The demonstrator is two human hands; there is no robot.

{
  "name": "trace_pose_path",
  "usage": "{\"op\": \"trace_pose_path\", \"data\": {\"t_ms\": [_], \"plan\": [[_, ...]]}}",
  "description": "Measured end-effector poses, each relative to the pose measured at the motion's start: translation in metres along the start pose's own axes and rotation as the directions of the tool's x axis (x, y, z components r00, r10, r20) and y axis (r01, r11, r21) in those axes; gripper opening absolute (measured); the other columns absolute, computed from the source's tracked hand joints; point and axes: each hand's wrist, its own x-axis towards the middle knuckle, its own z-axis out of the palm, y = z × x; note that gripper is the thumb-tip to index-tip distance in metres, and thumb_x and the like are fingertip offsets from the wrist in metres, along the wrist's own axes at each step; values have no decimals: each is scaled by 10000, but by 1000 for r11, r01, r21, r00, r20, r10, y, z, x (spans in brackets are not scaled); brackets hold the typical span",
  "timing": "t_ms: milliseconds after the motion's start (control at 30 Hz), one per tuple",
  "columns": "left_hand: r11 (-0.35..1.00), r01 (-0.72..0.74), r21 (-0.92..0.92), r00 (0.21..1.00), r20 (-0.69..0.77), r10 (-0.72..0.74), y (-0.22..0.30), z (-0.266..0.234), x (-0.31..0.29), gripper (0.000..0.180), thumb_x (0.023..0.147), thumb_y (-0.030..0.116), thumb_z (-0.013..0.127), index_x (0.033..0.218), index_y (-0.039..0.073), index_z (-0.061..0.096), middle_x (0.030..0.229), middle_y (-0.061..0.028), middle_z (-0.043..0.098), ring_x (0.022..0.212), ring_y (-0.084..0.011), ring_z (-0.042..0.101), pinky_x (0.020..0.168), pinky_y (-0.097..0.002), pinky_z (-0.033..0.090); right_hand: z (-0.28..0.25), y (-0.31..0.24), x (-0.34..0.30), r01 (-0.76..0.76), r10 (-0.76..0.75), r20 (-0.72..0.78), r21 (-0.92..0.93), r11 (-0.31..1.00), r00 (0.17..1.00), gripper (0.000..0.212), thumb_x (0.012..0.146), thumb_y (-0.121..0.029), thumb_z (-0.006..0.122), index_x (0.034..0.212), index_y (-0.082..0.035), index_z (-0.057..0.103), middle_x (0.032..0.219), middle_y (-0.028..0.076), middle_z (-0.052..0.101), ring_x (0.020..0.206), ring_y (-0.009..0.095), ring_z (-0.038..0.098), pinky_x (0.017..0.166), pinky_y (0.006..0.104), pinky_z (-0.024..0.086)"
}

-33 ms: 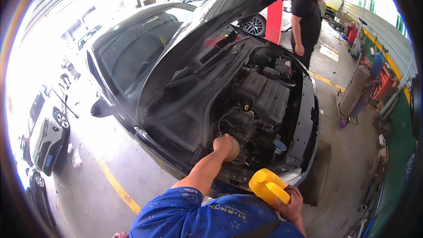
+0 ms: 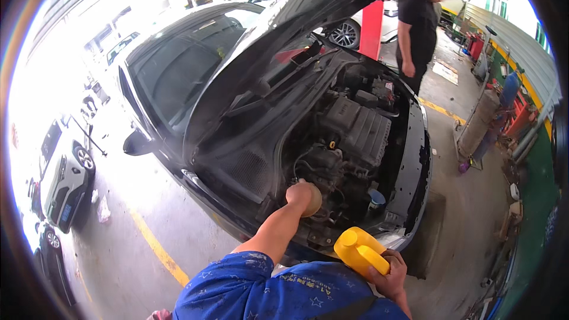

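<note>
My left hand (image 2: pixel 301 194) reaches into the engine bay (image 2: pixel 299 157) of a dark car. Its fingers are curled at the top of a round, yellowed plastic reservoir (image 2: pixel 315 201); the back of the hand hides what they grip. By its handle, my right hand (image 2: pixel 391 275) holds a yellow plastic jug (image 2: pixel 355 246), tilted in front of my body at the car's front edge. The jug's round yellow cap (image 2: pixel 349 237) points toward the car. A blue reservoir cap (image 2: pixel 376 196) sits in the bay between the jug and the dark engine cover (image 2: pixel 354 130).
The raised hood (image 2: pixel 284 15) hangs over the bay. A person in black (image 2: pixel 416 26) stands beyond the car near a red post (image 2: pixel 371 29). Gas cylinders (image 2: pixel 479 124) on a cart stand to the right. A white car (image 2: pixel 65 169) is parked at left.
</note>
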Motion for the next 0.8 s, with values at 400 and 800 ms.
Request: {"op": "trace_pose_path", "data": {"t_ms": [400, 800], "plan": [[755, -494, 431, 851, 62, 522, -32, -40, -25, 742, 910, 564, 667, 1440, 79, 481, 1468, -171, 501, 1253, -326, 577, 978, -420, 516, -12, 26, 26, 82, -88, 38, 148, 986, 995, 286, 766, -181, 825, 925, 0, 670, 968, 184, 677, 930, 386, 670, 927, 467, 539], [977, -69, 200, 997, 39, 62, 10, -27, -3, 521, 1048, 441, 498, 1298, -16, 483, 1035, -217, 747, 962, -400, 731, 845, -475, 576, -6, 30, 16, 57, -51, -70, 89, 994, 996, 255, 788, -164, 801, 941, -27, 651, 973, 148, 674, 939, 336, 667, 986, 454, 526]]}}
